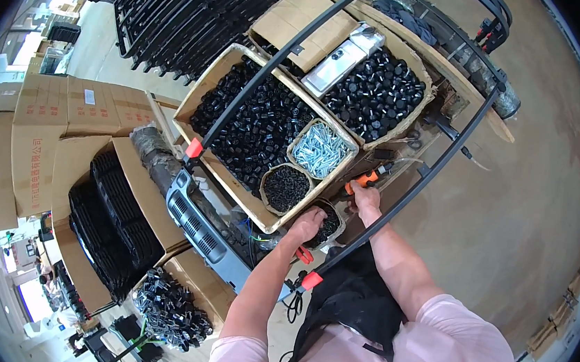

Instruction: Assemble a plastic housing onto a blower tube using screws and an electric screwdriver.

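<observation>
My left hand (pixel 308 226) dips into a small container of tiny black parts (pixel 330 225), which look like screws. Its fingers are bent together, and whatever lies between the tips is hidden. My right hand (pixel 367 204) is wrapped around an orange and black power screwdriver (pixel 365 180) just right of that container. A black tubular frame (pixel 399 207) spans the area, passing over the bins and near my right forearm. Under my left wrist sits a red-handled hand tool (pixel 304 254), partly covered.
Ahead, a wooden tray (pixel 204 92) holds black plastic caps (pixel 250 121), a tub of silvery screws (pixel 319 149) and another of small black pieces (pixel 285 189). Black knobs (pixel 375 95) fill a carton behind. A grey-blue machine panel (pixel 195 224) and cartons (pixel 35 149) stand left.
</observation>
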Motion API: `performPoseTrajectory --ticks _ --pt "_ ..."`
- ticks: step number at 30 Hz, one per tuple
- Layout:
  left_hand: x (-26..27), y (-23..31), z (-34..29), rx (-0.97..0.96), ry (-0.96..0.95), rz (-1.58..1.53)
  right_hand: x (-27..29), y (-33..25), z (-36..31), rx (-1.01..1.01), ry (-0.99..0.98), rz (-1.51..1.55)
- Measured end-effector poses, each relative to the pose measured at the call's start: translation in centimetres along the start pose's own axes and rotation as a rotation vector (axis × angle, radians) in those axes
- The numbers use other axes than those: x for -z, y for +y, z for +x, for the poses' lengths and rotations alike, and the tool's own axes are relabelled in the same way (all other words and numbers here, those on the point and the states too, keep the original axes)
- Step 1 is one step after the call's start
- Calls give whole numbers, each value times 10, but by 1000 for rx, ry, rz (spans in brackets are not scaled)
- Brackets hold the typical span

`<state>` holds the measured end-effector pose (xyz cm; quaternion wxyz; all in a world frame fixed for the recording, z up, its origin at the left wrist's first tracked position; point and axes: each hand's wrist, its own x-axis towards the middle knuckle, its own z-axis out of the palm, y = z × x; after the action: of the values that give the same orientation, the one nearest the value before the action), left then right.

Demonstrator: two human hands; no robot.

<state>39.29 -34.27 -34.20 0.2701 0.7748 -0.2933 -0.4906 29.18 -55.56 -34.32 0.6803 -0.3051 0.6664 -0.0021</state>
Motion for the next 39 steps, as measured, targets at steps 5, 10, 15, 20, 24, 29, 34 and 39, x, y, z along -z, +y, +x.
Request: performPoseTrajectory --ticks 5,10,15,20,24,29,34,39 --pt "23 39 -21 406 -145 -666 -6 2 7 92 106 -135" --pt "20 77 -27 408 -201 -881 24 28 46 402 312 -64" --pt "35 73 -49 375 -195 -992 56 -12 23 -19 -451 296" --pt "37 83 -57 285 -223 -1021 117 -9 -2 24 -493 382" --pt "47 81 -64 208 -206 -1051 171 8 -47 73 -694 493" --pt "51 69 -79 212 -134 -1021 200 23 -118 152 -433 471" --pt "52 78 -97 124 -72 -1186 208 -22 -219 580 -495 310" --pt "51 105 -130 -80 -33 -1395 172 -105 -312 1251 -645 -29"
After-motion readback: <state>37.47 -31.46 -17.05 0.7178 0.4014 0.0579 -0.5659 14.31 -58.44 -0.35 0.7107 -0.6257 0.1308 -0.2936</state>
